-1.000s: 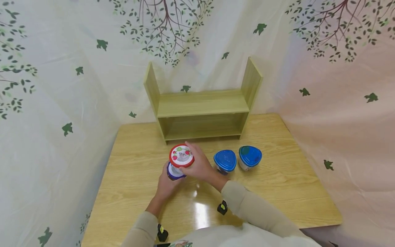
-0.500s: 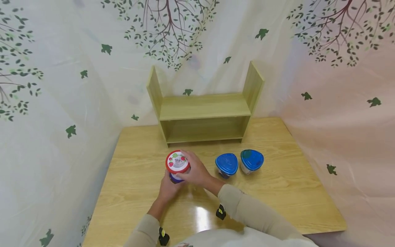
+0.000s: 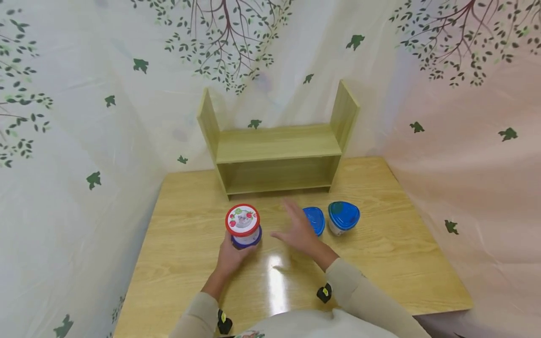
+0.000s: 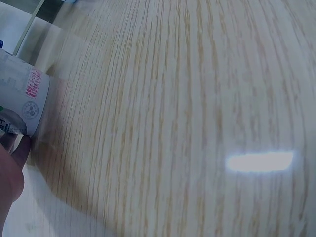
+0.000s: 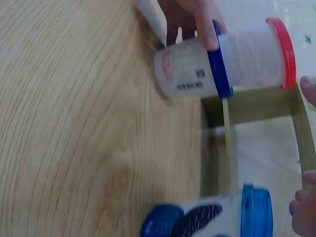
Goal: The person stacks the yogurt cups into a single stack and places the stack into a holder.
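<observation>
A round plastic tub with a red-rimmed, strawberry-printed lid (image 3: 243, 219) stands stacked on a tub with a dark blue lid (image 5: 219, 64). My left hand (image 3: 230, 257) holds the lower tub from the left and front, with fingers and thumb around it. The left wrist view catches that tub's pale printed wall (image 4: 22, 96) and a little of the thumb. My right hand (image 3: 301, 235) is off the stack, fingers spread, nothing in its grasp. It partly covers a tub with a rounded-triangular blue lid (image 3: 315, 218) in the head view. Another blue-lidded tub (image 3: 344, 215) stands to the right.
A pale wooden two-level shelf (image 3: 279, 143) stands at the back of the wooden table (image 3: 181, 244). Fabric (image 3: 127, 141) printed with leaves and branches hangs behind and at both sides. The table's right edge lies beyond the blue-lidded tubs.
My right hand has set the red-lidded tub on the dark blue-lidded one, let go of it and moved right. My left hand still holds the lower tub.
</observation>
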### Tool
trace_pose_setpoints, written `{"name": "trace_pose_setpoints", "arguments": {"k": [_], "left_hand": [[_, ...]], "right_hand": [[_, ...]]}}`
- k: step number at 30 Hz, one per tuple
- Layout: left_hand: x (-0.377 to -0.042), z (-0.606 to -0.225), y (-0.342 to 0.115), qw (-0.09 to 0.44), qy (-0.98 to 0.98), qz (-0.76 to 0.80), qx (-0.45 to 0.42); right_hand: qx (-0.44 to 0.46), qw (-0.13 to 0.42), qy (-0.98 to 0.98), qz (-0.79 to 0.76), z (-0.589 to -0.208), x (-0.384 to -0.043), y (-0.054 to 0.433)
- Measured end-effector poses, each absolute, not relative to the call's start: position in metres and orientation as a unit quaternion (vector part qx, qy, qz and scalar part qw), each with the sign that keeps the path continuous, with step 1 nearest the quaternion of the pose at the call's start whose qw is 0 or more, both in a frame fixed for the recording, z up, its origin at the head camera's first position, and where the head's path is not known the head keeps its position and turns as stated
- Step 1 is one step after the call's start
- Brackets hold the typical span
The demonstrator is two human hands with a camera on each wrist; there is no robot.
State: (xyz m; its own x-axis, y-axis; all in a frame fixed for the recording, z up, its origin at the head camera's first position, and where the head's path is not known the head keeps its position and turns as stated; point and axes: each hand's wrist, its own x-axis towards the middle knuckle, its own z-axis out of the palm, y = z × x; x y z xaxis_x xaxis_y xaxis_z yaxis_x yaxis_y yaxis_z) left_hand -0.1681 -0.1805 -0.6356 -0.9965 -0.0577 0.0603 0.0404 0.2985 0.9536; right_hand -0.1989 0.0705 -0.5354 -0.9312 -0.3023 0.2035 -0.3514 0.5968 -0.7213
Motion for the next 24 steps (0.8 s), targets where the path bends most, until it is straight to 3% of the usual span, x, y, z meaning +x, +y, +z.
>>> {"name": "trace_pose_setpoints", "arguments": {"k": [7, 24], "left_hand": [[-0.168, -0.631, -0.18, 0.022, -0.802, -0.596, 0.019], [-0.168, -0.632, -0.18, 0.014, -0.8, -0.6, 0.018]], "right_hand": [[0.128, 0.065, -0.921, 0.361, -0.544, -0.197, 0.121], [0.066, 0.008, -0.923, 0.378, -0.571, -0.191, 0.147]]}}
